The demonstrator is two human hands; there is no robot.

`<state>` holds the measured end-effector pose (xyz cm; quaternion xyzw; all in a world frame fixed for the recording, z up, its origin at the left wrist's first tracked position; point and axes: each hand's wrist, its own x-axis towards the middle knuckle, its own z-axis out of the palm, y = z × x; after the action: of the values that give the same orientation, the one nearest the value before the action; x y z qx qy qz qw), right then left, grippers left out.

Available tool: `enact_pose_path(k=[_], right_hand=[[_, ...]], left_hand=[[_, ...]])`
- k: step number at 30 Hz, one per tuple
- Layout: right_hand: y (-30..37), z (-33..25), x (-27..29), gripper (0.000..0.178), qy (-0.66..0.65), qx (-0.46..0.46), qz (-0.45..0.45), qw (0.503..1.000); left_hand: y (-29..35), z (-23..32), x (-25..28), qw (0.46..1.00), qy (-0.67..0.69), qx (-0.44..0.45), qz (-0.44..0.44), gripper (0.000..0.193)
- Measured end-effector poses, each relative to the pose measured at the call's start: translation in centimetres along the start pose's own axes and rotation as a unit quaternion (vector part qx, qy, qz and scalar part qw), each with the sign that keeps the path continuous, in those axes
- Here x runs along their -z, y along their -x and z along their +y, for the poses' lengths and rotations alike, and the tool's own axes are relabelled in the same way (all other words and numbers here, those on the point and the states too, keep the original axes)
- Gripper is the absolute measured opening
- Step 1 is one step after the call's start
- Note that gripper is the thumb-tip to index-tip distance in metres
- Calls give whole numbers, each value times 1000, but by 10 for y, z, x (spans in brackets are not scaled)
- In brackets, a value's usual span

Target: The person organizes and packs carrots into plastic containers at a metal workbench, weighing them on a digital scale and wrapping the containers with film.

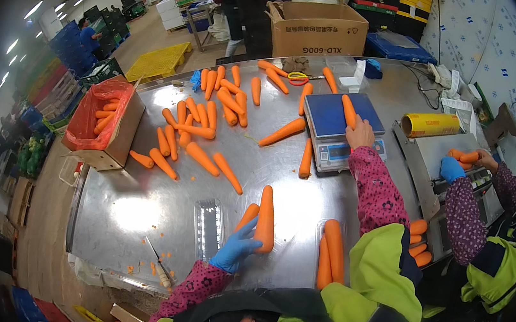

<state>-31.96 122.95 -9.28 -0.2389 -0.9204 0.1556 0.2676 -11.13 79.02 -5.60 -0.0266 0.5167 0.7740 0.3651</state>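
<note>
My left hand (pixel 234 249), in a blue glove, is closed around two carrots (pixel 266 221) that point upward over the near middle of the steel table (pixel 137 204). Further right, my bare right hand (pixel 360 135) grips the lower end of a carrot (pixel 348 111) on the blue-topped weighing scale (pixel 334 115). A transparent plastic tray (pixel 207 227) lies just left of my gloved hand. To its right, another tray holds carrots (pixel 334 251). Loose carrots (pixel 203 157) are scattered over the table's left and far parts.
A knife (pixel 159 263) lies near the front edge among orange scraps. At left stands a red-lined carton (pixel 122 135) of carrots. Scissors (pixel 299 77) rest behind the scale. On the right, a co-worker's hands (pixel 453 168) hold carrots at a wrapping machine with a yellow film roll (pixel 431 125).
</note>
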Motion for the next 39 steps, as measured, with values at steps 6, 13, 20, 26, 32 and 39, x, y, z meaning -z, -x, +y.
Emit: enact_pose_path(k=[6,13,20,26,32,39], right_hand=[[83,-51,24,44,-151,204,121,960],[218,-129,98,82,-510,36,-296,806],[80,-117,55,71,-161,128,-88,975],[-9,-100,-31,39,128,86,5,988],[-1,-73,-48,50,163,117,44,979],[130,-67,58,46,-70,263,26,962]], left_hand=[[-29,9,-11,997,-41,-46,36,86],[-57,21,-59,986,-92,-135,-18,78],[-8,8,-36,990,-98,-101,1,56],[31,-19,19,979,-73,-102,161,55],[61,-31,46,960,-38,-120,251,52],[63,-35,43,958,-86,-142,235,53]])
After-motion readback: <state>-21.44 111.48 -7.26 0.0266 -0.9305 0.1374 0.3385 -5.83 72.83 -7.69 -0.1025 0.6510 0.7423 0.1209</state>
